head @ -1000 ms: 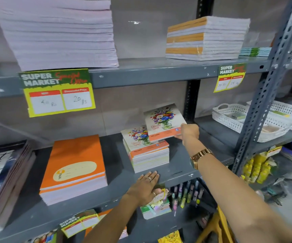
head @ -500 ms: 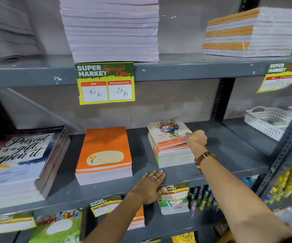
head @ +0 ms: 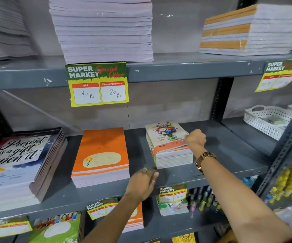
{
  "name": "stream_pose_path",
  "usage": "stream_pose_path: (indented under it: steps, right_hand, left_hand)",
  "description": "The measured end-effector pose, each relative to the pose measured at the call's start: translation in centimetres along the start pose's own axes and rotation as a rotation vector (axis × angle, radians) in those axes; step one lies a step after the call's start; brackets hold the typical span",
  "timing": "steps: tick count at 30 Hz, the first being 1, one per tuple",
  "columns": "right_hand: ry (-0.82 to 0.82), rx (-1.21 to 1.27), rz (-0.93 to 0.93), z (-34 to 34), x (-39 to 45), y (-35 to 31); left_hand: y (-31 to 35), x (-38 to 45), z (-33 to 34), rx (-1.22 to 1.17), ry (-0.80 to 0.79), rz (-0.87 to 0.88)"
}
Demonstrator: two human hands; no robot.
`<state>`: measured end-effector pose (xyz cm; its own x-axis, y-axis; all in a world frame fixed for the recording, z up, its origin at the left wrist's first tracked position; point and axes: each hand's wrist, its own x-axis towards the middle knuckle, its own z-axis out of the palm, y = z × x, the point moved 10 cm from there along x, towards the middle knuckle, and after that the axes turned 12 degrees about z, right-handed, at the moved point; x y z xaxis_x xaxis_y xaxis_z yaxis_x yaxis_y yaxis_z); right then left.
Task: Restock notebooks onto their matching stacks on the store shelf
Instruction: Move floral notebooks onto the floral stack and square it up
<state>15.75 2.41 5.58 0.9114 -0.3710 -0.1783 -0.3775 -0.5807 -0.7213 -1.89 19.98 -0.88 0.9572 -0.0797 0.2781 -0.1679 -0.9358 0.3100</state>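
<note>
A stack of floral-cover notebooks (head: 167, 135) stands right of centre on the middle grey shelf (head: 226, 155), its top notebook lying flat. My right hand (head: 195, 140), with a gold watch on the wrist, is curled into a loose fist against the right edge of that top notebook. My left hand (head: 141, 183), wearing rings, rests on the shelf's front edge in front of the stack, fingers bent and holding nothing. To the left of the floral stack is an orange notebook stack (head: 103, 151). Further left sits a stack with "Present is a gift, open it" covers (head: 17, 155).
Tall pale stacks (head: 103, 30) and an orange-banded stack (head: 247, 30) fill the upper shelf, with a yellow price tag (head: 98, 85) hanging below. A white basket (head: 264, 121) sits at right behind a slotted steel upright (head: 285, 155). More notebooks and pens lie on the shelf below.
My right hand brought a floral notebook down onto its stack and now stays at its right edge. My left hand's spread fingers have curled together. The view shifted left and closer.
</note>
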Motion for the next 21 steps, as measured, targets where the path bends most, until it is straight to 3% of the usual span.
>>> stream_pose_path:
  steps: [3, 6, 11, 18, 21]
  right_hand:
    - [-0.007, -0.064, -0.055, -0.1, -0.2, -0.2]
    - [0.005, -0.139, -0.102, -0.1, -0.3, -0.2]
    - [-0.005, -0.125, -0.118, -0.2, 1.0, -0.2]
    - [-0.373, 0.181, 0.054, 3.4, 3.5, 1.2]
    - [-0.454, 0.305, 0.113, 4.5, 3.5, 2.0]
  left_hand:
    - [-0.7, 0.7, -2.6, -0.052, 0.245, -0.067]
    - [-1.3, 1.9, -3.5, -0.166, 0.34, -0.141]
    - [-1.5, 3.9, -3.1, -0.372, 0.326, -0.246]
    - [-0.1, 5.9, -1.7, -0.519, 0.249, -0.194]
    - [0.0, 6.0, -1.2, -0.547, 0.239, -0.203]
